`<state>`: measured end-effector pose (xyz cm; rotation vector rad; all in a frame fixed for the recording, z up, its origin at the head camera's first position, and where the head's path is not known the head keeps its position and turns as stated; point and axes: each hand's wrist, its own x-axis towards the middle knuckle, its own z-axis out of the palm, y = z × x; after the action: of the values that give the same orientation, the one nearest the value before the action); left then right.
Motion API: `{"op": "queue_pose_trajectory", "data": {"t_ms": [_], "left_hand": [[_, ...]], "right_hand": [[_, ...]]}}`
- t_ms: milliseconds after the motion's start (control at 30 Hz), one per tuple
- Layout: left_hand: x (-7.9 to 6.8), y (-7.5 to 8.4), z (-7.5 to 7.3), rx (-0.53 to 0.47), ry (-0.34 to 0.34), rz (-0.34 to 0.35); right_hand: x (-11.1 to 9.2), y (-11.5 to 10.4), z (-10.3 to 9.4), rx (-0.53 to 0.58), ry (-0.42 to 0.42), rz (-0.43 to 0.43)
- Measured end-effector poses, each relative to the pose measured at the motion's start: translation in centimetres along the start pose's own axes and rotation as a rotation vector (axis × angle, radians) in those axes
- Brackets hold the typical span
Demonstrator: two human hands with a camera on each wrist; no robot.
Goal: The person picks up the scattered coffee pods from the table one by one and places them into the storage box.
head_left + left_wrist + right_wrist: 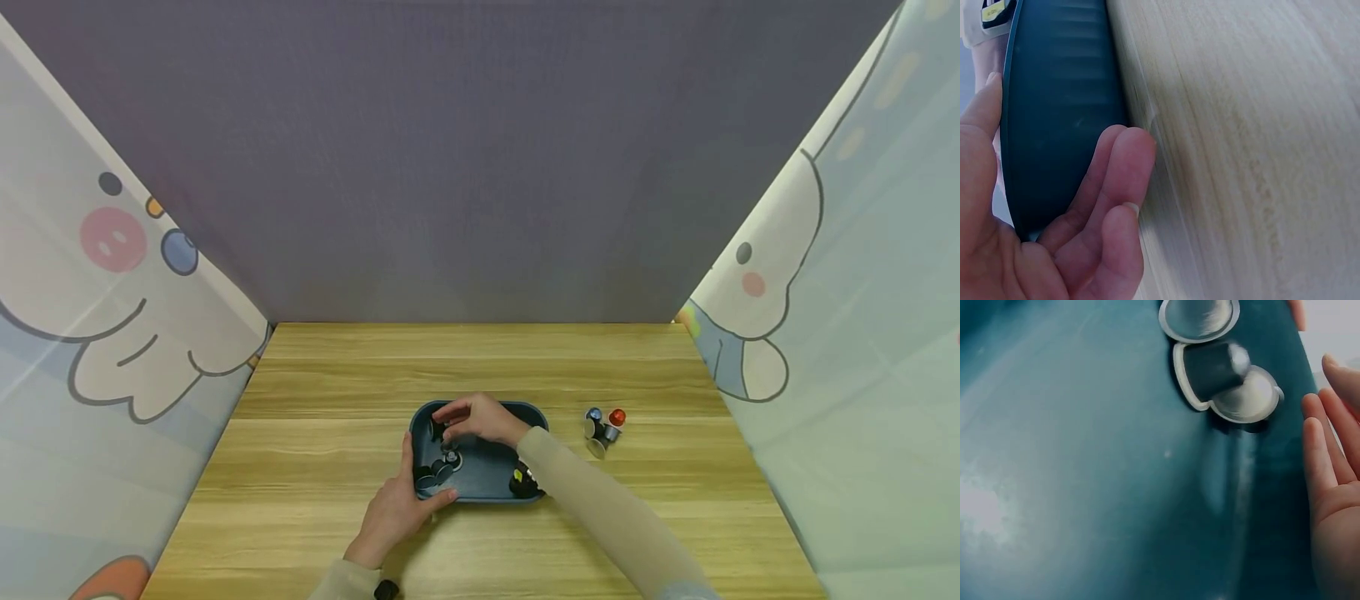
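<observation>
I report the left hand (396, 504) relaxed against the tray (487, 477) beneath the right hand (483, 421), whose hold on the nearest capsule (436, 431) I cannot tell; placing appears in hand, next requiring a clean release, then the loose capsules (597, 431) rightward.

The head camera looks forward and down from above the person's side of a pale wood-grain tabletop (322, 467), far enough back to frame a dark blue-green, rounded rectangular tray (483, 479), the flat dark grey panel (472, 167) behind and pale cartoon-printed side panels (862, 467). The left wrist camera sits close beside the left hand (392, 512), facing along the tray's outer wall, its picture tilted; it shares that hand, the tray and the tabletop with the head view. The right wrist camera looks down into the tray at close range, the right hand (1341, 506) at its right edge; it shares the tray's floor and dark, silver-rimmed capsules (1211, 372) with the head view.
</observation>
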<state>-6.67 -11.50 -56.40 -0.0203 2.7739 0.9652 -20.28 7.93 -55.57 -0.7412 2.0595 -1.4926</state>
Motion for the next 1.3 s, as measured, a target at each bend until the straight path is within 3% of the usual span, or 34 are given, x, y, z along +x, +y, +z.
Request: {"op": "queue_pose_trajectory", "data": {"t_ms": [800, 933, 1133, 1300], "left_hand": [[-0.2, 0.1, -0.2, 0.014, -0.006, -0.002], [-0.2, 0.1, -0.2, 0.017, -0.001, -0.003], [-0.2, 0.2, -0.2, 0.023, 0.001, -0.006], [-0.3, 0.2, -0.1, 0.023, 0.003, -0.002]], "right_hand": [[-2.4, -2.8, -3.2, 0.052, 0.046, -0.120], [-3.5, -3.4, -3.9, 0.057, 0.062, -0.143], [-6.0, -5.8, -5.2, 0.006, 0.118, -0.147], [-8.1, -5.8, -6.2, 0.023, 0.179, -0.096]]}}
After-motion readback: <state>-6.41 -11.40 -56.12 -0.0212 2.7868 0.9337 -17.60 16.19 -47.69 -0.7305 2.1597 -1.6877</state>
